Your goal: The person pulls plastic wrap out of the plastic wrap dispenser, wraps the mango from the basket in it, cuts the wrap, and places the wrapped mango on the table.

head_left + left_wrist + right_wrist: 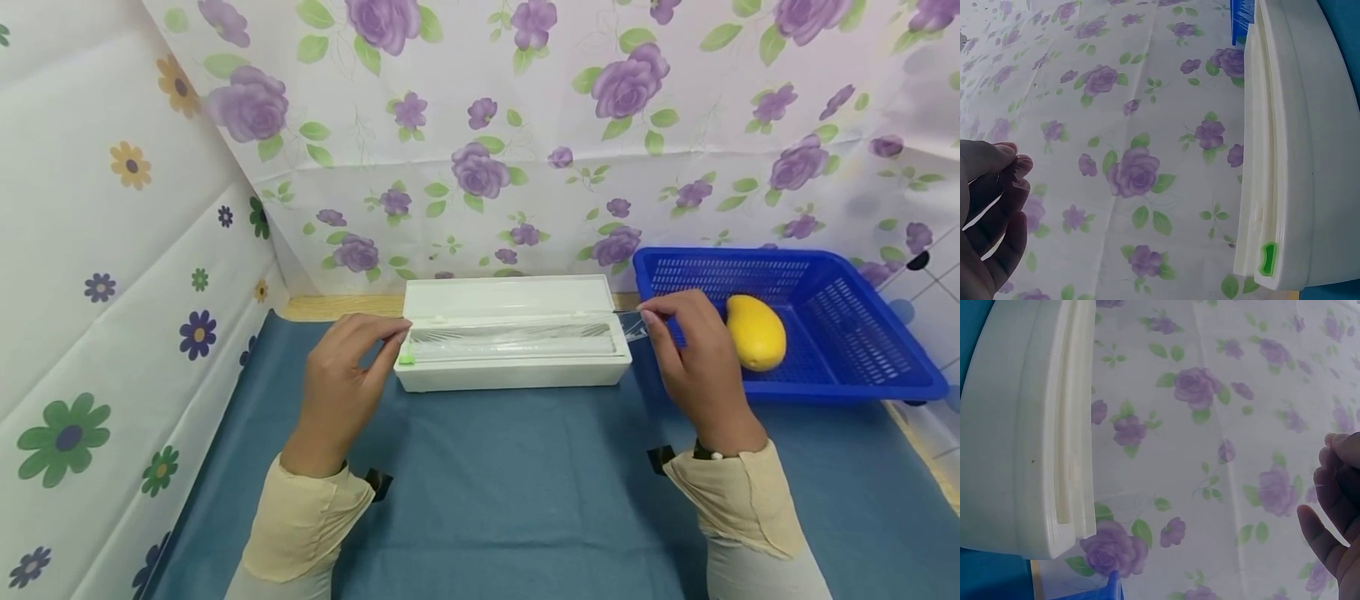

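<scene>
A white cling film dispenser box [517,375] stands with its lid [510,296] raised, a roll of film lying inside and a green slider [407,359] at its left end. Clear cling film [517,332] stretches between both hands above the box. Thumb and fingertips of my left hand [341,387] pinch one corner of the film by the box's left end. At the other side my right hand [697,367] pinches the opposite corner, in front of the basket. Both wrist views show the pinching fingers raised beside the box; the film itself barely shows there.
A blue plastic basket [840,390] stands to the right, with a yellow mango [756,333] inside. Blue-grey cloth [510,483] covers the table. A flowered curtain [480,225] hangs close behind the box, and another flowered sheet [150,275] borders the left.
</scene>
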A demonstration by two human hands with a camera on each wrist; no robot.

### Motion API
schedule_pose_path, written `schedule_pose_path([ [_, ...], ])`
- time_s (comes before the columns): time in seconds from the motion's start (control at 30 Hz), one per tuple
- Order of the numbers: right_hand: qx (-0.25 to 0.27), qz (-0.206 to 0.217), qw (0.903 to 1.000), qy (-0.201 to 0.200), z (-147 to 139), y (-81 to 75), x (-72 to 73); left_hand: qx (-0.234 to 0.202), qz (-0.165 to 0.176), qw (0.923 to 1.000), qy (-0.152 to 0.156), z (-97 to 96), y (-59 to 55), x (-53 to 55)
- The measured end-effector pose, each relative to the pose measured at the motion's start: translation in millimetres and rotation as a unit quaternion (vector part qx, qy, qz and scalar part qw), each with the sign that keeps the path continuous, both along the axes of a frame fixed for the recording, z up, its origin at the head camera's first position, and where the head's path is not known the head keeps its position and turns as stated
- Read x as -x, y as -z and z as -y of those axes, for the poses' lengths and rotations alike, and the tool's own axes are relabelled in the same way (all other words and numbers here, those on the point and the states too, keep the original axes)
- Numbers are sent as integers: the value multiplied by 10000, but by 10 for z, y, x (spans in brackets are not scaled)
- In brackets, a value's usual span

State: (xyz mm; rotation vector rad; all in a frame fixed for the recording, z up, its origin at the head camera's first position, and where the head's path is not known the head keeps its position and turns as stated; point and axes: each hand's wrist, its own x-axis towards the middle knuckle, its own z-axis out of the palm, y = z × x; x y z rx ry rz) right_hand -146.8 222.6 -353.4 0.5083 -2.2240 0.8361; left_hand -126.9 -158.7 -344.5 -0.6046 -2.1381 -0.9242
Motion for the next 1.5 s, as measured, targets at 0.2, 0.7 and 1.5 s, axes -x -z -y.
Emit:
schedule_pose_path([
  [0.2, 32, -43, 10000, -18, -4, -21, -29, -84, -99, 9999, -3, 8, 5, -12],
  [0.7, -13, -147, 9999, -26, -20, -73, -99, -194, -162, 9997, -22, -11, -46, -62],
  [1.5, -237, -349, 9985, -353, -95, -166, -241, 96, -54, 9997, 195, 57, -145, -252],
])
